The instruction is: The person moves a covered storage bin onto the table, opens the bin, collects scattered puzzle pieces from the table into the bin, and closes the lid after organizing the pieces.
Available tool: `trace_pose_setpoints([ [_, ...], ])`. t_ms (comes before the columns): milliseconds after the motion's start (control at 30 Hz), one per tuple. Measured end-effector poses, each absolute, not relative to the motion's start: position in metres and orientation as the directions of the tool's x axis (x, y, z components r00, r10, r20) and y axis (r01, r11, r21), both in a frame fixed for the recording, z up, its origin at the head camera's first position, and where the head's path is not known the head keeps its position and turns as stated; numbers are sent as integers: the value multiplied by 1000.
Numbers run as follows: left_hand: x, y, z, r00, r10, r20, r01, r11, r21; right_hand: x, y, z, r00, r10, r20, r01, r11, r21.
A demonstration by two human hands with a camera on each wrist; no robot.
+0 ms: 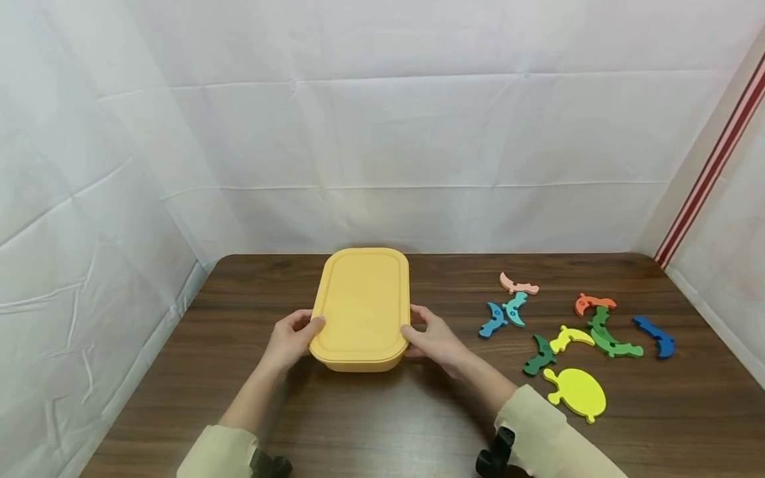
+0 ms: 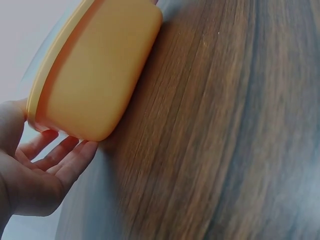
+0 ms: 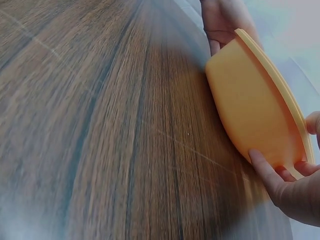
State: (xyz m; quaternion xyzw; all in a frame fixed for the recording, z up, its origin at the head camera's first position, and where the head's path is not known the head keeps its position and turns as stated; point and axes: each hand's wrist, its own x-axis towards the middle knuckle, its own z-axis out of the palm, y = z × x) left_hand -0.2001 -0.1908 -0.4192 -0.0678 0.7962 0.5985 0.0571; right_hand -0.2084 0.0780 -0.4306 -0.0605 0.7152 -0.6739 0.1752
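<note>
A yellow lidded box (image 1: pixel 361 305) with rounded corners is at the middle of the dark wooden table, its lid on top. My left hand (image 1: pixel 291 340) grips its left side, the thumb over the lid's rim and the other fingers against the side wall. On the opposite side my right hand (image 1: pixel 435 338) holds it the same way. Both wrist views show the box's smooth wall, with the left hand (image 2: pixel 42 170) and the right hand (image 3: pixel 295 192) at its ends. Whether the box's base touches the table is hard to tell.
Right of the box lie several colourful flat pieces on the table (image 1: pixel 382 425): a yellow turtle-shaped piece (image 1: pixel 578 393), a blue piece (image 1: pixel 655 336), an orange piece (image 1: pixel 594 303), a pink piece (image 1: pixel 517 284) and others. White cloth (image 1: pixel 382 146) hangs behind the table.
</note>
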Motion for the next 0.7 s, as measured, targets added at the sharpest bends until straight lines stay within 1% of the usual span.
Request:
trace_pose_setpoints([
  [267, -201, -184, -420, -984, -21, -176, -176, 258, 950, -207, 89, -429, -923, -337, -185, 164, 92, -982],
  [700, -202, -168, -421, -982, -30, -184, -186, 252, 950, -205, 105, -433, -926, -328, -188, 163, 103, -981],
])
